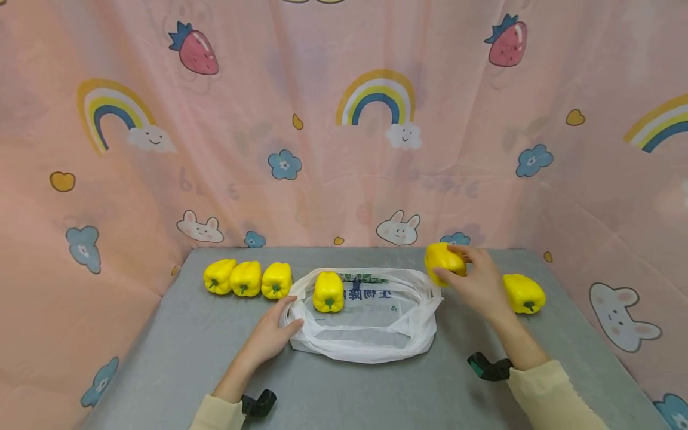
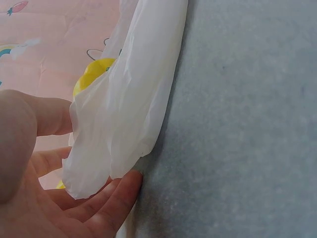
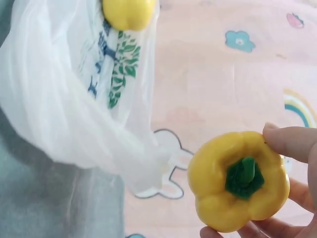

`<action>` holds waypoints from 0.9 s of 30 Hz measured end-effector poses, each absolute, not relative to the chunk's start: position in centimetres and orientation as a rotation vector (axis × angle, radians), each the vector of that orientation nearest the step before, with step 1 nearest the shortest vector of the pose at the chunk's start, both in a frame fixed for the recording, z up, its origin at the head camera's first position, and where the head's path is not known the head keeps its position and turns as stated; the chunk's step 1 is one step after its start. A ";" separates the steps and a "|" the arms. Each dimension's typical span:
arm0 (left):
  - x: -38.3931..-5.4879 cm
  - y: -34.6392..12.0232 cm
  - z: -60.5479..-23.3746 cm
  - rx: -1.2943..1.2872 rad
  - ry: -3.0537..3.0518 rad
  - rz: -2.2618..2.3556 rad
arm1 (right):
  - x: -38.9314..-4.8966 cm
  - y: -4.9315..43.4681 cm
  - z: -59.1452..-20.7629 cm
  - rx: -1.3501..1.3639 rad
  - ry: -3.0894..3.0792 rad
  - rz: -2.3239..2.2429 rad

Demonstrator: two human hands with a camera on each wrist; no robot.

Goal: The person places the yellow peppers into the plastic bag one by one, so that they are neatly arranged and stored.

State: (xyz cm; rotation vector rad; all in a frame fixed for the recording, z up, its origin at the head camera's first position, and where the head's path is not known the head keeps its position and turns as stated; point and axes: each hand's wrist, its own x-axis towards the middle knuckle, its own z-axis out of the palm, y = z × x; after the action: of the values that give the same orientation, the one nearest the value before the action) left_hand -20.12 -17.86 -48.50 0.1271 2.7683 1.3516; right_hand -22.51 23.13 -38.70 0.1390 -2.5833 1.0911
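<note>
A white plastic bag point(image 1: 365, 352) lies on the table with its mouth spread wide, and one yellow bell pepper point(image 1: 328, 292) is inside at its left. My left hand point(image 1: 271, 334) holds the bag's left rim; in the left wrist view the white film point(image 2: 119, 109) passes between the thumb and fingers. Past the bag's right end, my right hand point(image 1: 478, 280) grips another yellow bell pepper point(image 1: 442, 261) above the table. The right wrist view shows that held pepper point(image 3: 213, 173) with its green stem toward the camera, beside the bag point(image 3: 54, 99).
Three yellow bell peppers point(image 1: 246, 279) stand in a row left of the bag. One more pepper point(image 1: 524, 294) lies to the right, beyond the right forearm. A pink printed curtain point(image 1: 322, 203) hangs behind the grey table point(image 1: 365, 394).
</note>
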 end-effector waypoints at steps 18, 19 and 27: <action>-20.4 -18.0 -48.9 0.127 2.784 1.340 | -23.7 18.3 -38.9 0.268 -2.532 1.204; -20.4 -18.0 -48.9 0.127 2.785 1.340 | -23.7 18.1 -39.0 0.273 -2.528 1.208; -20.3 -17.9 -48.6 0.108 2.783 1.331 | -24.1 15.9 -40.1 0.300 -2.518 1.261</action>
State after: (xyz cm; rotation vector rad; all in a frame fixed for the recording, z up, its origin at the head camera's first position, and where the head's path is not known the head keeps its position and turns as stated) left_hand -20.27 -17.89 -48.65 0.1081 2.7826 1.3313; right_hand -24.10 15.93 -40.12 0.3004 -2.5180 1.2609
